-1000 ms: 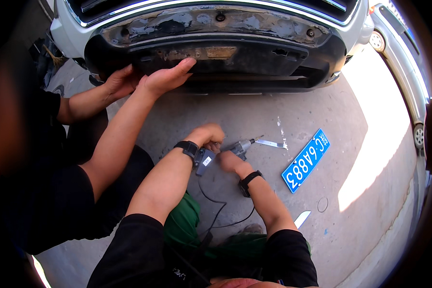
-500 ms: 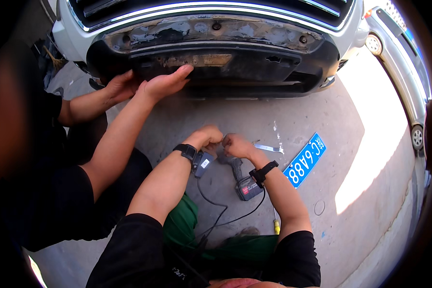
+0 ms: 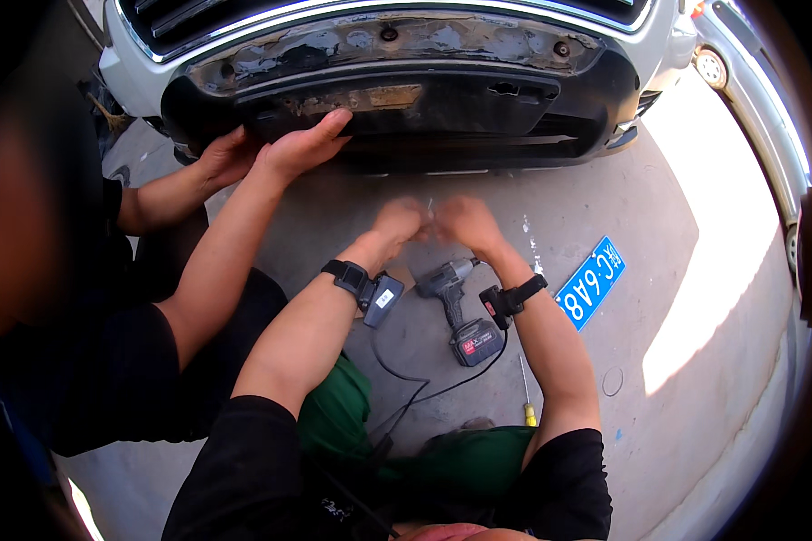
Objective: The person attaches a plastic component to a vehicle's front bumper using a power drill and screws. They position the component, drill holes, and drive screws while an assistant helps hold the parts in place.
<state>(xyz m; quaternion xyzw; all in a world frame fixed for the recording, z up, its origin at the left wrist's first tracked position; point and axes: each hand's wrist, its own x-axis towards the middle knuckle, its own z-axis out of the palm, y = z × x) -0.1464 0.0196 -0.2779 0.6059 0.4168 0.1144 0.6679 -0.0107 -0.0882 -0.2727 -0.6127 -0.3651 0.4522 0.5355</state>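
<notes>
My left hand and my right hand are raised close together below the car's black lower panel, motion-blurred, with fingers drawn in around something small and thin that I cannot make out. A grey cordless power drill lies on the floor between my forearms, beside a brown piece of flat material. A co-worker's two hands are at the left part of the panel, one palm up against it. Wrist devices with cables are strapped to both my arms.
A blue licence plate lies to my right, with a yellow-handled screwdriver near my right arm and a thin ring. A silver car stands at the right. The co-worker's dark-clothed body fills the left side.
Both my hands have moved forward and up, away from the drill, toward the bumper. The drill is now uncovered on the floor. The co-worker's hands have stayed at the panel.
</notes>
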